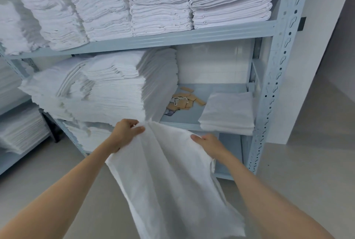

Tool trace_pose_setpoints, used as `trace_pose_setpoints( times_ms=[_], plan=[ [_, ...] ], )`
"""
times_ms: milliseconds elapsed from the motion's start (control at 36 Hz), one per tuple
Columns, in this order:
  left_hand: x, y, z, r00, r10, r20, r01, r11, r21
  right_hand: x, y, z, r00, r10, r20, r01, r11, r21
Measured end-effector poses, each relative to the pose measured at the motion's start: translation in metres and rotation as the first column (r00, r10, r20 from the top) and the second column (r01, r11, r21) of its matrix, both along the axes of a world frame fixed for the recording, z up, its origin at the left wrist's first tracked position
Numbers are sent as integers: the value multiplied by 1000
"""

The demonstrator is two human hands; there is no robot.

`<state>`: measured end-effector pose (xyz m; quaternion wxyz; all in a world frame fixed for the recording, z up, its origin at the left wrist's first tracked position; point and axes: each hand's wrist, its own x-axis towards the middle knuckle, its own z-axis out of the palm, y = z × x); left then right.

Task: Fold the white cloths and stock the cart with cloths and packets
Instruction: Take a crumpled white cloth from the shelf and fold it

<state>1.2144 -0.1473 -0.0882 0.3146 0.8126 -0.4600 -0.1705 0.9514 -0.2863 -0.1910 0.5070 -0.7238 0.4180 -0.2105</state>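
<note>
A white cloth (169, 177) hangs loose in front of me, its lower end reaching the bottom of the view. My left hand (124, 133) pinches its top edge near the middle shelf's front. My right hand (209, 145) grips the other top corner, slightly lower. Behind the hands, a tall pile of white cloths (115, 88) fills the left of the middle shelf. A short stack of folded cloths (228, 113) sits at the shelf's right end. Tan and dark packets (182, 100) lie scattered between them on the shelf board.
The pale blue metal rack (269, 92) has a perforated upright on the right. Its top shelf holds several tall stacks of white cloths (157, 2). More cloths sit on a lower shelf (90, 135) and on a rack at left (21, 133). Beige floor (299, 177) lies around.
</note>
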Motion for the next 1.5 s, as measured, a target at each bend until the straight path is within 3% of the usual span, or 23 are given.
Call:
trace_pose_setpoints(
  times_ms=[83, 167, 250, 389, 528, 694, 806, 917, 1028, 1167, 1250, 1278, 1333, 1389, 1444, 1500],
  plan=[
    [-10, 0, -18, 995, -75, 67, 68, 993, 94, -7, -3, 18, 985, -95, 145, 81, 992, 100],
    [-23, -7, -30, 996, -43, 75, 36, 995, 93, -10, 0, 32, 975, -109, 192, 85, 988, 128],
    [-47, -22, -37, 997, -42, 66, 38, 997, 68, 3, 13, 40, 990, -69, 126, 56, 993, 99],
    [-94, -50, -34, 983, -182, 14, 181, 982, 55, 41, 43, 46, 998, -2, 67, 0, 1000, 28],
    [-92, -66, -28, 968, -252, -26, 252, 968, 20, 37, 43, 57, 997, -76, 18, 76, 997, -11],
    [-98, -81, -22, 916, -398, 47, 398, 917, 8, 37, 42, 53, 977, -120, -174, 82, 974, -211],
    [-98, -90, -25, 889, -455, 49, 455, 890, 23, 39, 44, 45, 983, -145, -116, 124, 977, -174],
    [-99, -95, -30, 856, -514, 62, 515, 857, -11, 37, 45, 40, 979, -202, 38, 203, 979, -28],
    [-95, -101, -34, 814, -573, 96, 576, 818, -1, 36, 48, 32, 978, -152, 140, 136, 984, 114],
    [-89, -107, -35, 773, -624, 113, 629, 777, -10, 42, 60, 17, 987, -127, 95, 136, 985, -107],
    [-90, -106, -33, 729, -676, 103, 682, 731, -24, 49, 66, 3, 965, -248, 86, 262, 891, -370],
    [-91, -105, -33, 706, -699, 116, 705, 709, -20, 50, 68, -1, 937, -342, 71, 328, 791, -517],
    [-89, -102, -33, 657, -738, 154, 747, 665, 3, 53, 70, -6, 850, -498, 169, 440, 498, -747],
    [-87, -99, -34, 617, -768, 175, 778, 628, 12, 54, 70, -10, 807, -524, 273, 468, 283, -837],
    [-85, -94, -37, 582, -794, 174, 804, 594, 22, 52, 67, -11, 789, -568, 236, 419, 215, -882],
    [-85, -89, -40, 549, -810, 206, 822, 568, 47, 49, 64, -10, 792, -582, 184, 388, 247, -888]
  ],
)
